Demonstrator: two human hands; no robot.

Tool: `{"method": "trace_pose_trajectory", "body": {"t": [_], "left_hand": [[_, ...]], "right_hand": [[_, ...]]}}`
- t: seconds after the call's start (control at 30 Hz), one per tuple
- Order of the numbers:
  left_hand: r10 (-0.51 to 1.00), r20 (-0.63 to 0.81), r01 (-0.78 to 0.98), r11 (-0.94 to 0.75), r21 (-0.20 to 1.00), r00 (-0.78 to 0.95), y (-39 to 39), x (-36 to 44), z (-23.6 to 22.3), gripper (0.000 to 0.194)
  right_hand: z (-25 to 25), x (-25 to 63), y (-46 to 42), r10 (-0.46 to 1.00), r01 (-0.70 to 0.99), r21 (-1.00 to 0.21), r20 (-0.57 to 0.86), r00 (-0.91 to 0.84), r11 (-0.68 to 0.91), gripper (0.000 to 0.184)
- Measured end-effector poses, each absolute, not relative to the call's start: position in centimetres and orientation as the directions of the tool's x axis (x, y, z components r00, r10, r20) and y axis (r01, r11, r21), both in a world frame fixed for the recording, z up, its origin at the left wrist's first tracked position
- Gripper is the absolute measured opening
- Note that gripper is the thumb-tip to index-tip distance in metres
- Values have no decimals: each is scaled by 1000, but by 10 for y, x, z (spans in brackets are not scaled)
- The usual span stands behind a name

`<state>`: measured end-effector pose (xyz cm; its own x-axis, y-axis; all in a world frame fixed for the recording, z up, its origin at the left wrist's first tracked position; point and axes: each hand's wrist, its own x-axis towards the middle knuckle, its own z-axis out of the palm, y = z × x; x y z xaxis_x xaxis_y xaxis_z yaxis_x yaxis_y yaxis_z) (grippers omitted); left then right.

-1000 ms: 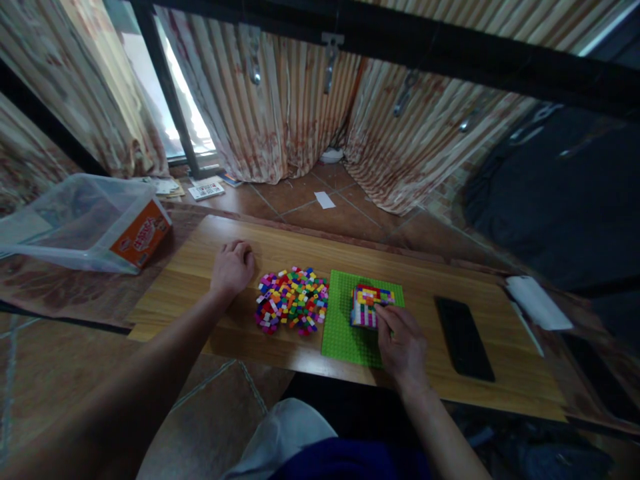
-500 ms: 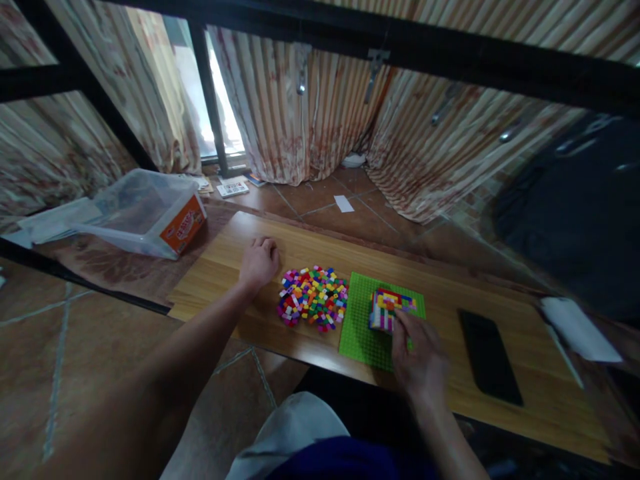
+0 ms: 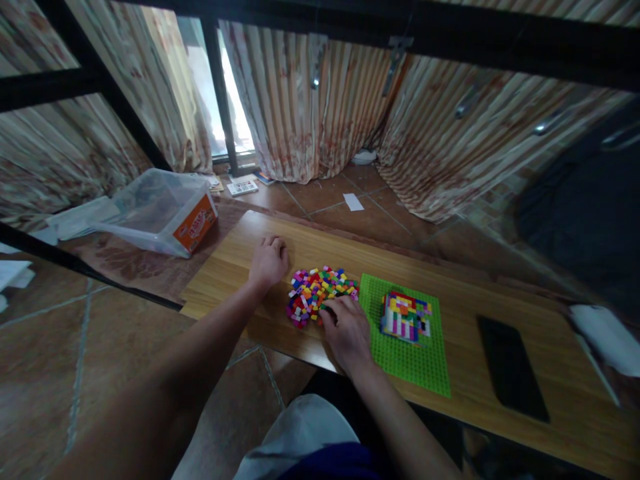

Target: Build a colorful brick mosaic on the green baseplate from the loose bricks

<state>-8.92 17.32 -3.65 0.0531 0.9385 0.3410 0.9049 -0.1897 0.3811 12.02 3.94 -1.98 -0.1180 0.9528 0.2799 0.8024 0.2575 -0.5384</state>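
A heap of small coloured bricks (image 3: 315, 293) lies on a wooden board (image 3: 450, 293). To its right a green baseplate (image 3: 420, 360) carries a multicoloured brick block (image 3: 406, 315). My left hand (image 3: 269, 262) rests on the board just left of the heap, fingers curled. My right hand (image 3: 346, 329) sits on the near right edge of the heap, fingers bent down into the bricks; what they hold, if anything, is hidden.
A black phone (image 3: 511, 368) lies on the board right of the baseplate, with a white paper (image 3: 607, 337) beyond it. A clear plastic box with an orange label (image 3: 160, 212) stands at the left. Curtains and a black frame rise behind.
My right hand left the brick block on the baseplate and moved left onto the heap of bricks. The camera has turned; my left hand stays beside the heap.
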Motion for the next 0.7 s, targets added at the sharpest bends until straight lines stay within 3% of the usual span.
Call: {"method": "trace_pose_trajectory", "body": {"t": [0.17, 0.43, 0.57, 0.7], "left_hand": [[931, 359, 905, -211, 369, 70, 173, -90, -34, 21], [928, 360, 915, -221, 337, 91, 173, -91, -30, 23], [922, 379, 921, -216, 324, 84, 174, -92, -32, 23], [918, 386, 915, -228, 333, 89, 175, -92, -33, 23]], "right_hand": [[-12, 120, 36, 958, 764, -604, 279, -63, 226, 18], [10, 162, -1, 973, 546, -836, 173, 154, 63, 20], [7, 203, -15, 943, 504, -863, 136, 304, -39, 23], [6, 242, -10, 896, 581, -814, 247, 370, -15, 27]]}}
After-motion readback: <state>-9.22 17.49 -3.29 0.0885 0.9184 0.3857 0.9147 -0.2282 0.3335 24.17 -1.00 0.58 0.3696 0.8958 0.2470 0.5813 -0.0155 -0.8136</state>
